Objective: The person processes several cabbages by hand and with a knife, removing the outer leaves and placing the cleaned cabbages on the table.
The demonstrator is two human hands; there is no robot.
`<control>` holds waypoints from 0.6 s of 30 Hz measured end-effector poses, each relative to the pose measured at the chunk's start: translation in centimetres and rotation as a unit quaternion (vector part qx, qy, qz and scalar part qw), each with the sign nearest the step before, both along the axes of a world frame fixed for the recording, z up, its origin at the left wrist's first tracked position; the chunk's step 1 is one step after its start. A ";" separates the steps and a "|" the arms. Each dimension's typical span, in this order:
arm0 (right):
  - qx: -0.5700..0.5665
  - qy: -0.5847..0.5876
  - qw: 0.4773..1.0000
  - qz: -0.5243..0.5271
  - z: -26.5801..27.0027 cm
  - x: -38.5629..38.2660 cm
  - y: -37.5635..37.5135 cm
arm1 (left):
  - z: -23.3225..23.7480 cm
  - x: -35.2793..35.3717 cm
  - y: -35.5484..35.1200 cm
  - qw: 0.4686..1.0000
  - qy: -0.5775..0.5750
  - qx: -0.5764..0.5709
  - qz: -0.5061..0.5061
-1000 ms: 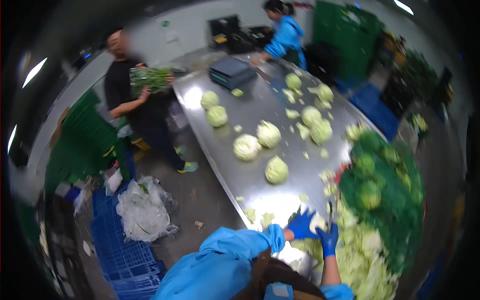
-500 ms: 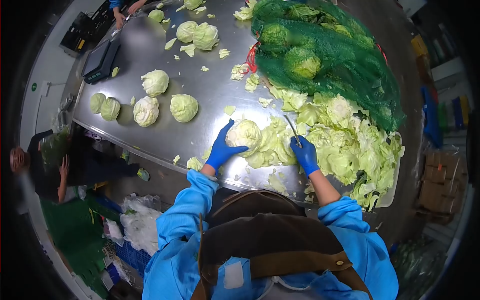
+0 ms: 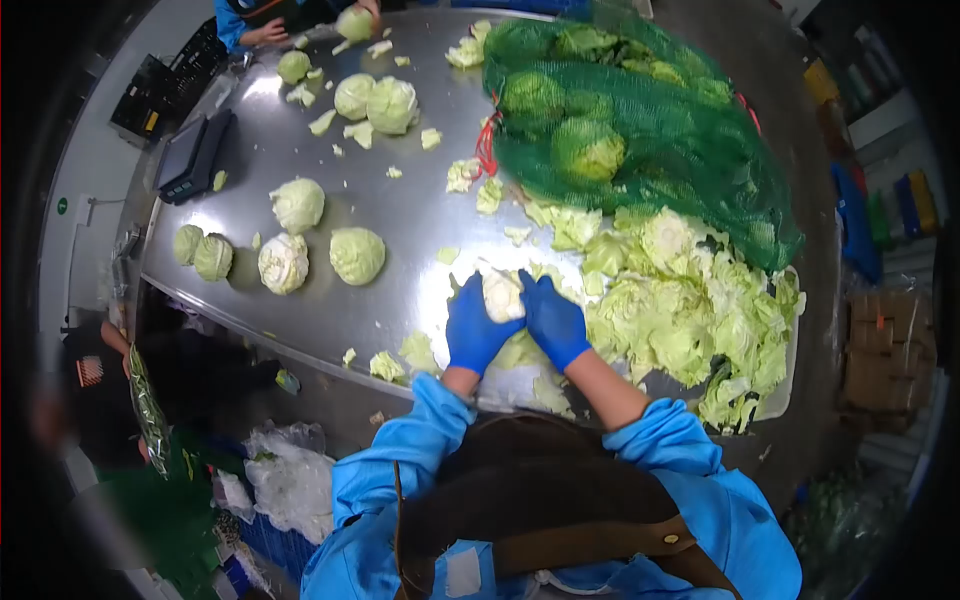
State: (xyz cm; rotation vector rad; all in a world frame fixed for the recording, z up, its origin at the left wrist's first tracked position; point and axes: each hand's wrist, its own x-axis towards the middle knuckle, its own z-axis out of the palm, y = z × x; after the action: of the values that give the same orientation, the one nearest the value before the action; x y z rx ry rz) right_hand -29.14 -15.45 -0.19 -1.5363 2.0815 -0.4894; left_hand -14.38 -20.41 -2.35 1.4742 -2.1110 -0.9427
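Note:
A pale cabbage [image 3: 502, 293] sits between my two blue-gloved hands near the table's front edge, its whitish face turned up. My left hand [image 3: 479, 328] wraps around its left and near side. My right hand [image 3: 554, 318] closes against its right side, fingers bent over the edge. The knife is not visible now; whether it is still in my right hand is hidden. Loose leaves lie around and under the cabbage. To the right spreads a big heap of cut cabbage leaves [image 3: 650, 320].
Whole cabbages [image 3: 357, 256] stand on the steel table [image 3: 400, 215] to the left, near a scale [image 3: 190, 160]. A green net bag [image 3: 640, 130] of cabbages lies at the back right. A co-worker's hand [image 3: 268, 33] is at the far edge; another person stands at left.
My right hand has moved left from the leaf heap onto the cabbage, and the knife has gone out of sight. The co-worker at the far edge now handles a cabbage.

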 end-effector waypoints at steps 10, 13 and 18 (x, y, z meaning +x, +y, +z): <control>0.011 -0.379 0.891 -0.252 -4.3 -1.4 -0.7 | 1.1 2.6 0.5 0.997 0.060 -0.012 -0.053; 0.036 -0.463 0.821 -0.332 -8.1 -2.7 -0.5 | 0.3 5.4 0.3 0.990 0.118 0.066 -0.043; 0.046 -0.481 0.840 -0.246 -4.4 0.5 0.3 | 0.9 7.7 0.6 0.980 0.170 0.094 -0.043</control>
State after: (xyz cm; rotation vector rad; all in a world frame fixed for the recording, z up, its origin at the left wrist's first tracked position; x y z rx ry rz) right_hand -28.67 -15.12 -4.61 -0.4437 1.5752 -1.0599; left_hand -6.64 -19.86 -1.48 1.2063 -1.8878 -1.3536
